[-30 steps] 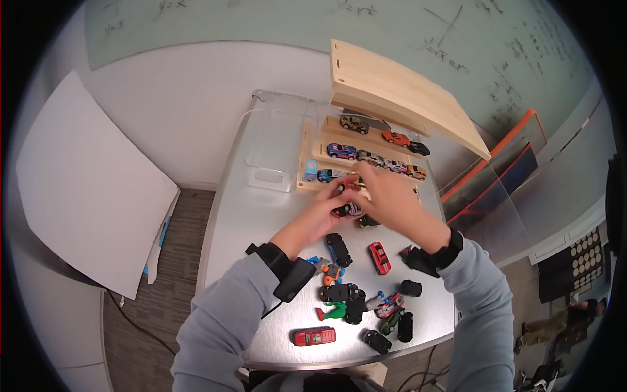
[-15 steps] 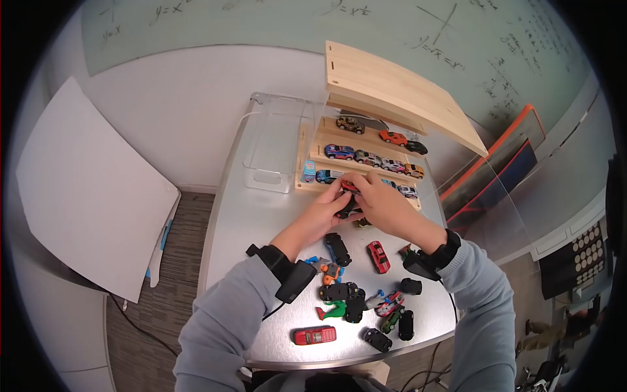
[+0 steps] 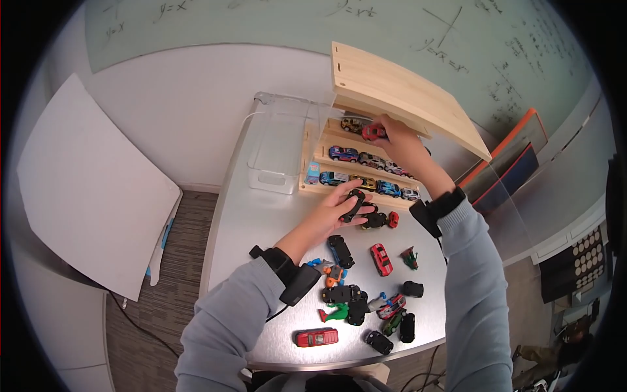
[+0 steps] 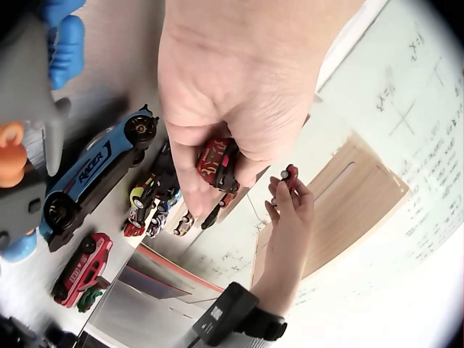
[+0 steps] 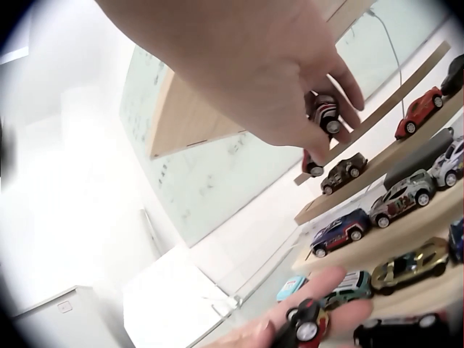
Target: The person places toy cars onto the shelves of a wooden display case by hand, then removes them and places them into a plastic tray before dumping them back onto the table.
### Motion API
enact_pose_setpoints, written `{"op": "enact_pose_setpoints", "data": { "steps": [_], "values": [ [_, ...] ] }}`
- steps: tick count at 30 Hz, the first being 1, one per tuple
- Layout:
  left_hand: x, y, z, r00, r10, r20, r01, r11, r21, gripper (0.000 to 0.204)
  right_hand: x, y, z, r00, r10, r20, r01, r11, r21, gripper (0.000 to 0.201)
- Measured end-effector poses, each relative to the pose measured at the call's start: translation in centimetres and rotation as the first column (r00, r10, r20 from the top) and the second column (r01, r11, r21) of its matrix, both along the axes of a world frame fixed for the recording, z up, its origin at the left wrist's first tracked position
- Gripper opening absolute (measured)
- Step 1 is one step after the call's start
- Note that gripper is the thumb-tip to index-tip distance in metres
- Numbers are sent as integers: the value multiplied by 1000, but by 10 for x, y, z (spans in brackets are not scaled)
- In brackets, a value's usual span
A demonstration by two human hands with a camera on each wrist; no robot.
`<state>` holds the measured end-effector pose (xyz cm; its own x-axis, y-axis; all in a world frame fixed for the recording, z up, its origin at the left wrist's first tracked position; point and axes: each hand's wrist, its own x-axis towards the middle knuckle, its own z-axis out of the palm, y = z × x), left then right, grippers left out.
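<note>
My right hand (image 3: 405,145) grips a red toy car (image 3: 373,132) at the top shelf, beside a camouflage car (image 3: 351,125). The right wrist view also shows a striped car (image 5: 326,114) within the right hand's fingers. Lower down, in front of the bottom shelf, my left hand (image 3: 323,219) holds a dark toy car (image 3: 353,204) against its palm, several fingers spread. From the left wrist, that car's dark red body (image 4: 216,162) with yellow marks shows between thumb and fingers. Other cars stand in rows on the wooden rack (image 3: 323,154).
Toy cars and figures lie on the metal table (image 3: 241,235), among them a red car (image 3: 381,259) and a green figure (image 3: 336,312). A clear plastic bin (image 3: 271,157) stands left of the rack. The raised wooden lid (image 3: 405,95) overhangs the top shelf.
My hands were together before the bottom shelf; the right has moved up to the top shelf with the red car. The left has stayed low, its fingers now more spread, and a gold car is uncovered.
</note>
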<state>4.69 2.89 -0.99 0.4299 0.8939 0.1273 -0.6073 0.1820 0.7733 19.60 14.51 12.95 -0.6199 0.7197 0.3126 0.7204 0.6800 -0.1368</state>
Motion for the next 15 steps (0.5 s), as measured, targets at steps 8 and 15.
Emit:
{"op": "enact_pose_setpoints", "data": {
  "steps": [8,15],
  "values": [
    [-2,-3,5,1000,13,-22,-13,1000,-9,42,-46,35,-20,964,183,-194,-216,963,-162,39],
    [-1,-2,1,1000,-6,-22,6,1000,-2,42,-41,41,-31,975,126,-185,-151,980,-126,43]
  ]
}}
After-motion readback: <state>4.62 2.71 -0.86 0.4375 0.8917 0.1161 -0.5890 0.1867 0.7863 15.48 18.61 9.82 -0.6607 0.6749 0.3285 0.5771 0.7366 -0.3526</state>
